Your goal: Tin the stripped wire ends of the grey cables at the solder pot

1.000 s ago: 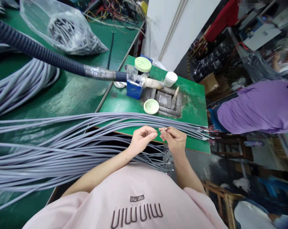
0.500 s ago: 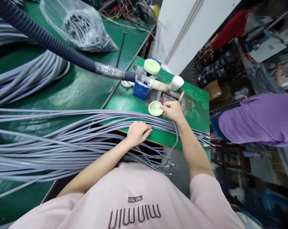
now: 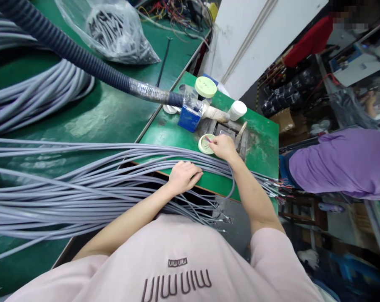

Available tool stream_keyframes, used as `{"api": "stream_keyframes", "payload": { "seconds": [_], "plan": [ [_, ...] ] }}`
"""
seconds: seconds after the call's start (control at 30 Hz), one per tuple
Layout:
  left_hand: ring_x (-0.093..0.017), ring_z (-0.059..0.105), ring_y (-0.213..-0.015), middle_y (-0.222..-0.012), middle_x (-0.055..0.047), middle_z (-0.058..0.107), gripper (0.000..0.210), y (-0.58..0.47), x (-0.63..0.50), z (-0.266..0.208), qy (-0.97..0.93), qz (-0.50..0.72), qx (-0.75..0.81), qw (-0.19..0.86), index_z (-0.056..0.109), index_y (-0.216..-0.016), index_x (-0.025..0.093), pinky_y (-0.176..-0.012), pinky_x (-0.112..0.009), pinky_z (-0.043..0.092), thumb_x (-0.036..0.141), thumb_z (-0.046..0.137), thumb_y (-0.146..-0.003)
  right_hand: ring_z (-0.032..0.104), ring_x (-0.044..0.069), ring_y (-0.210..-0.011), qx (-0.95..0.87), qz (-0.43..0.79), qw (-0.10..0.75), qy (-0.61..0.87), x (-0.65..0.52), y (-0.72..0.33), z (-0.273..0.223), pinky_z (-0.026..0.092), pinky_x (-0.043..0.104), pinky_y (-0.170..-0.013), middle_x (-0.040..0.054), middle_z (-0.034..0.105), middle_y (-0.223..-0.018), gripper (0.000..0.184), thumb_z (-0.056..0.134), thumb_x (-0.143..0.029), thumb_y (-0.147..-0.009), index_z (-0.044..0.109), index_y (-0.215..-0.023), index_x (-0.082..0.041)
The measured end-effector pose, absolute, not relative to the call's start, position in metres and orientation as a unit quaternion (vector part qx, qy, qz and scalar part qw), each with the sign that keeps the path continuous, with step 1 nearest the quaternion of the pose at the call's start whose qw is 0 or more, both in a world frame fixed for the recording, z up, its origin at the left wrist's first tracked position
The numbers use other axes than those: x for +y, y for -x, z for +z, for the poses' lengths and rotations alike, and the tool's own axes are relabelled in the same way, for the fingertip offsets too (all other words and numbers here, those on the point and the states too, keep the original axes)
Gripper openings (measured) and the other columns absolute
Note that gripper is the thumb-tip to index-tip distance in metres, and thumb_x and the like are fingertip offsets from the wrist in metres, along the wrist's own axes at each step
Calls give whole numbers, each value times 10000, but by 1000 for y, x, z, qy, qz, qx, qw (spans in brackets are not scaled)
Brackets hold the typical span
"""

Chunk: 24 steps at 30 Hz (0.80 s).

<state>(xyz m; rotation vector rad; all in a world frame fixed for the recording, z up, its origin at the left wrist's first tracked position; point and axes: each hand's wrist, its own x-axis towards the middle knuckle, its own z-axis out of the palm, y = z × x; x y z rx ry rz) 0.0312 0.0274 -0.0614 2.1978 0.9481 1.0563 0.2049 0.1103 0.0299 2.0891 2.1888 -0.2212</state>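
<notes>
My right hand [image 3: 224,147] is pinched around the end of a grey cable [image 3: 232,184], which curves up to it from below. Thin coloured wires [image 3: 208,139] stick out of its fingertips over a shallow pale-green dish [image 3: 202,149]. My left hand [image 3: 182,176] lies palm down on the long bundle of grey cables [image 3: 114,161], fingers slightly bent and thumb apart. Just behind the dish is a dark metal block [image 3: 221,131], with a stained pale nozzle [image 3: 216,113] above it.
A ribbed dark hose [image 3: 92,63] runs across to a blue box [image 3: 189,119]. Nearby stand a white tub [image 3: 238,110] and a jar with a pale-green lid [image 3: 205,86]. A bag of cable pieces [image 3: 114,33] lies farther back. A person in purple [image 3: 341,163] is at the right.
My right hand has shifted slightly left and tilted, and the coloured wires now spread over the dish. My left hand stays on the cables. The view has moved a little.
</notes>
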Motion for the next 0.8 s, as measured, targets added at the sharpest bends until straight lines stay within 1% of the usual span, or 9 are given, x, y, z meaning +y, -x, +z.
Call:
{"api": "stream_keyframes", "payload": {
  "seconds": [0.1,0.23,0.33,0.4,0.47,0.6,0.8],
  "plan": [
    [-166,515,-667,-684,-33,643,179,-31,27,-61,-802,402,347,272,669,-819,220,-649,-322,253,322,535,-882,581,185,-718,724,-71,51,-684,110,-205,32,297,274,-586,75,696,-756,264,522,-284,-806,755,-762,-169],
    [-162,513,-660,-681,-30,638,150,-31,27,-60,-780,419,343,316,667,-800,223,-642,-321,248,318,568,-861,537,150,-635,726,-82,-8,-683,110,-221,42,287,266,-565,40,648,-650,270,536,-299,-797,736,-696,-148],
    [-160,522,-656,-683,-30,645,160,-30,28,-60,-802,407,342,272,666,-822,217,-635,-321,253,306,545,-878,503,136,-583,701,-66,-62,-708,114,-245,49,293,266,-553,33,618,-600,297,547,-322,-793,718,-652,-124],
    [-158,529,-654,-682,-30,652,173,-30,27,-60,-825,398,338,217,658,-836,205,-630,-323,258,295,523,-895,516,145,-590,674,-42,-71,-734,120,-262,49,318,266,-566,39,625,-605,299,549,-329,-791,722,-663,-121],
    [-157,537,-654,-685,-28,658,180,-30,27,-60,-837,394,335,179,650,-839,196,-628,-325,266,288,511,-907,558,167,-635,646,-22,-54,-761,126,-275,45,360,267,-599,56,656,-647,288,554,-334,-788,734,-697,-128],
    [-150,547,-655,-697,-14,670,176,-30,27,-59,-839,398,336,160,639,-834,192,-629,-327,288,274,508,-917,637,212,-795,613,-10,0,-790,138,-289,29,444,279,-708,85,722,-809,258,552,-332,-793,752,-792,-169],
    [-142,541,-640,-690,1,671,153,-30,27,-58,-841,405,331,143,630,-824,192,-624,-327,298,267,529,-911,661,256,-936,586,-22,45,-809,147,-292,17,481,322,-815,130,736,-938,275,542,-339,-810,757,-873,-179]
  ]
}}
